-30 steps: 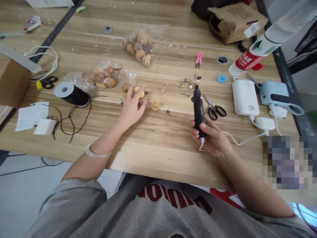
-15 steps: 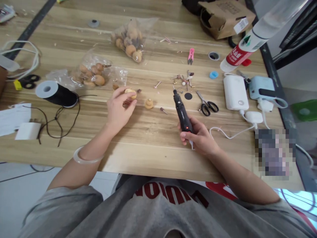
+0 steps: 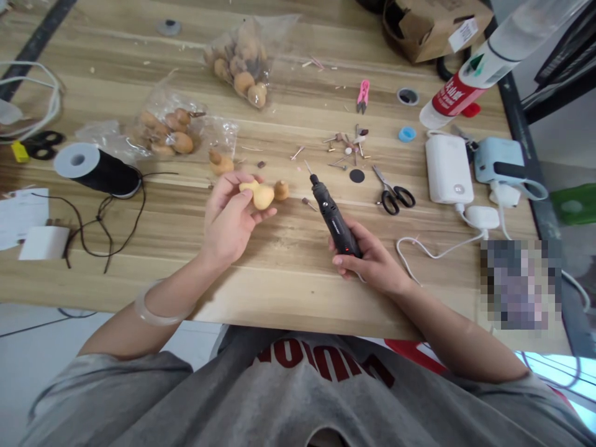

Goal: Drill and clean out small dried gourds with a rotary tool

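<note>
I log the left hand (image 3: 228, 218) as closed narrowly around a small pale gourd (image 3: 263, 197), held on the fingers with the thumb over its upper lobe, just above the wooden tabletop (image 3: 284, 273). The right hand (image 3: 367, 257) is wrapped around the body of a black rotary tool (image 3: 330, 214), its thin bit pointing up and away; the bit is well short of the gourd, with no contact. I cannot tell whether the tool is running, though a small red light shows near the grip. As for progress, I see two clear plastic bags of gourds (image 3: 244, 62) (image 3: 170, 127) with most of the stock inside. Outside them, one gourd (image 3: 221, 164) lies loose above the left hand, and a smaller upright gourd (image 3: 281, 190) stands just beyond the held one. At this resolution I cannot confirm any drilling or carving on the held gourd. Assorted rotary bits (image 3: 344, 152) lie spread to the right of the bags, and one loose bit (image 3: 306, 202) rests near the tool. A spool of black cord (image 3: 95, 169) sits at left, its cord trailing across the wood, and a pair of scissors (image 3: 393, 195) lies at right.
</note>
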`<move>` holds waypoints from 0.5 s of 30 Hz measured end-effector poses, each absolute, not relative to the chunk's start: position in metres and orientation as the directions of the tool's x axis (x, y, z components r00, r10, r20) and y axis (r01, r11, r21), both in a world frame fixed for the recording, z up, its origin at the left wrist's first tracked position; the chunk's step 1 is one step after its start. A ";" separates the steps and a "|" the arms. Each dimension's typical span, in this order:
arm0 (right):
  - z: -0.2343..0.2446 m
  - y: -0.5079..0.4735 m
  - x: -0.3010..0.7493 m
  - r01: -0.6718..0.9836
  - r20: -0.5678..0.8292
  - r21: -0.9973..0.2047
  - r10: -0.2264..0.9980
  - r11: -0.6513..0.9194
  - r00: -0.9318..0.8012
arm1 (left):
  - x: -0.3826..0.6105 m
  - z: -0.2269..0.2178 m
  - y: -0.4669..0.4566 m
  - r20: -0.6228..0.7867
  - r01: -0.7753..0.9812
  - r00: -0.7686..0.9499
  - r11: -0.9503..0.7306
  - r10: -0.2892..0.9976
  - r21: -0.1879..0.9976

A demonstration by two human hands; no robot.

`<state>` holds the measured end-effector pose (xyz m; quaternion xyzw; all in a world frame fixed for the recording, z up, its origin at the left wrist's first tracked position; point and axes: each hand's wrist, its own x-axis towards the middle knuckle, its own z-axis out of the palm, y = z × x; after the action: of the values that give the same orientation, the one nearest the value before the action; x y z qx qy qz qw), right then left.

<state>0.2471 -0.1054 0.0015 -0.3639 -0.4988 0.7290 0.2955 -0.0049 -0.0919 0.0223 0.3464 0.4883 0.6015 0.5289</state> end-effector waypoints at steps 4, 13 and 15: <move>0.002 -0.105 0.247 -0.030 -0.263 -0.943 0.797 -0.331 -0.544 | 0.000 0.028 -0.094 -0.286 -0.417 -0.150 0.202 0.946 0.886; 0.007 -0.108 0.251 0.087 -0.241 -0.969 0.799 -0.233 -0.552 | 0.000 0.021 -0.097 -0.198 -0.276 -0.084 0.168 0.977 0.946; 0.008 -0.109 0.252 0.133 -0.219 -0.976 0.791 -0.174 -0.572 | 0.000 0.018 -0.097 -0.151 -0.186 -0.063 0.137 0.987 0.973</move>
<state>0.2516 -0.1090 0.0081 -0.3899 -0.5925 0.6595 0.2491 -0.0003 -0.0968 0.0177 0.3955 0.5063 0.5244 0.5588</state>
